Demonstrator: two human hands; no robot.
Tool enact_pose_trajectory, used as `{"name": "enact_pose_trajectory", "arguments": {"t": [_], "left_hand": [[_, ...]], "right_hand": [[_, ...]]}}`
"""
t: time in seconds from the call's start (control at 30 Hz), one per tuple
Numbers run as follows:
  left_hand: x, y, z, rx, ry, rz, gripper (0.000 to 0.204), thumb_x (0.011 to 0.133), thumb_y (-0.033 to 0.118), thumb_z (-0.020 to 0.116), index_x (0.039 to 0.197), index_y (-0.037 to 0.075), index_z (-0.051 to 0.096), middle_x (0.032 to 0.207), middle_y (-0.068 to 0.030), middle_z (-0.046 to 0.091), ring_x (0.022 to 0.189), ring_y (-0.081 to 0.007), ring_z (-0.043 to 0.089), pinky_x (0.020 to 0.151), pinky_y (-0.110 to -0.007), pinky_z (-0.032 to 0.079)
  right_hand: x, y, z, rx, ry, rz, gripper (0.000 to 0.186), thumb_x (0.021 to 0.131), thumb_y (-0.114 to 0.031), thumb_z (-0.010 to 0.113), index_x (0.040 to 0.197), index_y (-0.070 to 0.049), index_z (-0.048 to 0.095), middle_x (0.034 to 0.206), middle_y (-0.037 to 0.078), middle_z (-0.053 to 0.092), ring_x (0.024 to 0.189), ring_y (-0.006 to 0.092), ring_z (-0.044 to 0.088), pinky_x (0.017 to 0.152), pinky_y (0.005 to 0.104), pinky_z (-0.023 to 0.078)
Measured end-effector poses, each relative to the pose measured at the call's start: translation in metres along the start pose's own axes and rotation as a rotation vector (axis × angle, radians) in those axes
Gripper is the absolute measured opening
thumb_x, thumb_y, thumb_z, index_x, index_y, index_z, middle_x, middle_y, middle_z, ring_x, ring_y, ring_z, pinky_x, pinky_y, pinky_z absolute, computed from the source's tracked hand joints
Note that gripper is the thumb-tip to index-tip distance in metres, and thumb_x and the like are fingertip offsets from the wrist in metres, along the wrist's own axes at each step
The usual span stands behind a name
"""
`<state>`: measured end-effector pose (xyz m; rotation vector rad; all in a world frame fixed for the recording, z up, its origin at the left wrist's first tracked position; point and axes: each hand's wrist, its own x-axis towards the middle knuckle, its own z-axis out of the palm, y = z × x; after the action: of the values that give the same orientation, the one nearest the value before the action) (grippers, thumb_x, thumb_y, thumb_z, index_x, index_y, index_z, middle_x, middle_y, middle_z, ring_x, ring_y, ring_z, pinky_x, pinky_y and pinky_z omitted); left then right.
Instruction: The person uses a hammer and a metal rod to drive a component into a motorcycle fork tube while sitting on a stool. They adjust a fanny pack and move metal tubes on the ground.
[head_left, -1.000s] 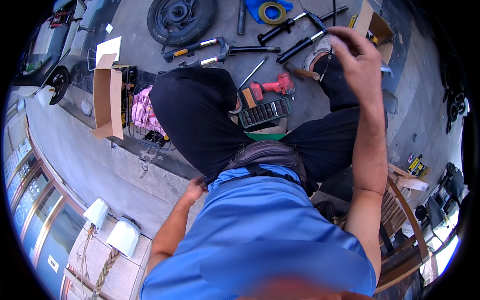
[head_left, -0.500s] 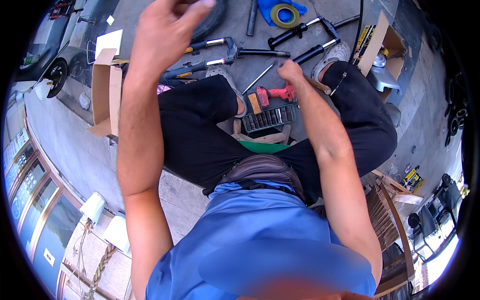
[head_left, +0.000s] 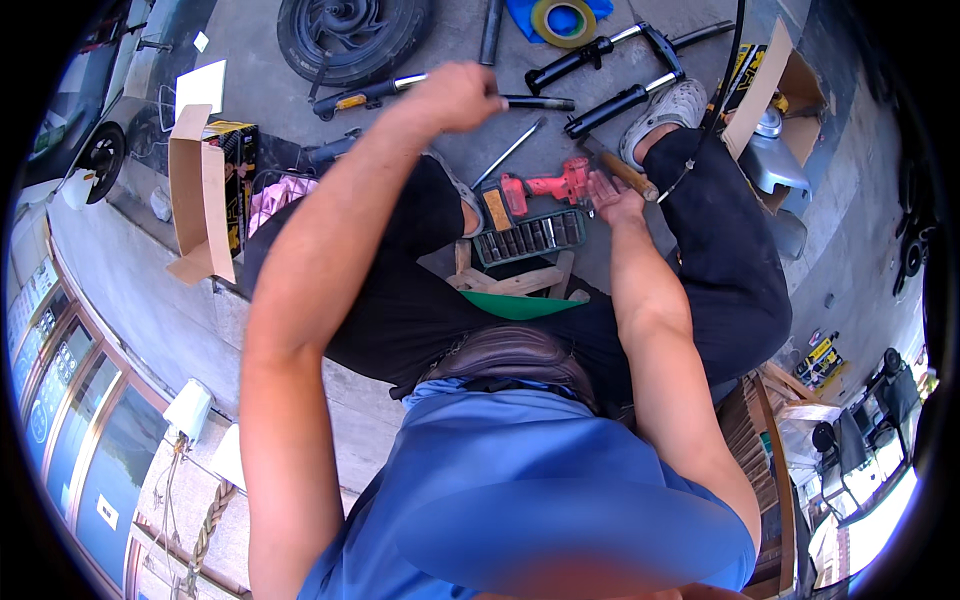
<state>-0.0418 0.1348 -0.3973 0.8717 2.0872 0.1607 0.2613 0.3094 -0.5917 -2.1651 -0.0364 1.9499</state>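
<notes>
My left hand (head_left: 460,97), somewhat blurred, is over the crown of a black front fork (head_left: 365,95) on the floor; its fingers are bent, and whether they grip the fork is hidden. Beside a red cordless impact driver (head_left: 545,185), my right hand (head_left: 615,198) lies open, palm up and fingers apart. Just right of it is a tool with a wooden handle (head_left: 635,178). Below the driver sits a green case of dark sockets (head_left: 530,238). A thin metal rod (head_left: 508,153) lies beyond the driver, and a second black fork (head_left: 610,108) is at the upper right.
A wheel with a tyre (head_left: 352,35) lies at the far left, near a dark tube (head_left: 491,30). Yellow tape (head_left: 545,20) rests on blue cloth. Opened cardboard boxes stand left (head_left: 190,190) and right (head_left: 750,95). A dark cable (head_left: 738,50) hangs at the right.
My left hand has come down and to the right, over the left fork's crown. My right hand has drawn back toward me and opened beside the driver.
</notes>
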Motion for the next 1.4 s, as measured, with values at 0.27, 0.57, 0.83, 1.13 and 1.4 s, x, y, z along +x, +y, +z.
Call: {"name": "enact_pose_trajectory", "arguments": {"t": [0.27,0.57,0.83,1.13,1.4], "left_hand": [[0.096,-0.036,0.268,0.031,-0.019,-0.34,0.032,0.098,0.024,0.057,0.124,0.006,0.066,0.123,-0.0188,0.071,0.111,-0.0357,0.071,0.092,-0.045,0.059],[0.104,-0.054,0.287,0.144,0.166,-0.05,0.024,0.098,0.015,0.053,0.115,0.002,0.063,0.11,-0.0198,0.071,0.099,-0.0342,0.073,0.083,-0.044,0.061],[0.05,-0.018,0.194,-0.1,0.203,0.017,0.025,0.096,0.018,0.056,0.117,0.005,0.061,0.097,-0.0255,0.073,0.093,-0.044,0.073,0.081,-0.052,0.059],[-0.148,-0.027,-0.072,-1.14,0.211,0.116,0.035,0.106,0.019,0.047,0.126,-0.002,0.067,0.108,-0.0196,0.073,0.091,-0.0275,0.075,0.087,-0.036,0.064],[-0.221,0.01,-0.125,-0.914,0.599,0.283,0.042,0.089,0.005,0.075,0.128,-0.002,0.06,0.094,-0.0042,0.067,0.086,-0.0161,0.067,0.079,-0.032,0.056]], "right_hand": [[-0.007,-0.004,0.012,-0.72,-0.282,0.189,0.02,0.088,-0.008,0.059,0.104,0.004,0.06,0.078,0.009,0.062,0.064,0.0201,0.062,0.063,0.0344,0.059],[-0.115,0.013,0.027,-0.666,-0.252,-0.046,0.018,0.087,-0.009,0.055,0.102,-0.002,0.053,0.078,0.005,0.053,0.059,0.0149,0.053,0.052,0.032,0.047],[-0.299,-0.019,0.048,-1.045,-0.642,-0.196,0.054,0.087,-0.006,0.056,0.141,0.0,0.048,0.078,0.005,0.054,0.052,0.0126,0.054,0.044,0.0271,0.048],[-0.382,-0.032,0.051,-1.061,-1.163,-0.585,0.057,0.088,-0.008,0.059,0.144,0.001,0.049,0.084,0.005,0.056,0.052,0.009,0.055,0.044,0.0234,0.047],[-0.378,-0.038,0.03,-1.033,-1.135,-0.616,0.04,0.091,-0.01,0.058,0.129,0.0,0.052,0.076,0.004,0.056,0.056,0.0102,0.057,0.046,0.0284,0.049]]}}
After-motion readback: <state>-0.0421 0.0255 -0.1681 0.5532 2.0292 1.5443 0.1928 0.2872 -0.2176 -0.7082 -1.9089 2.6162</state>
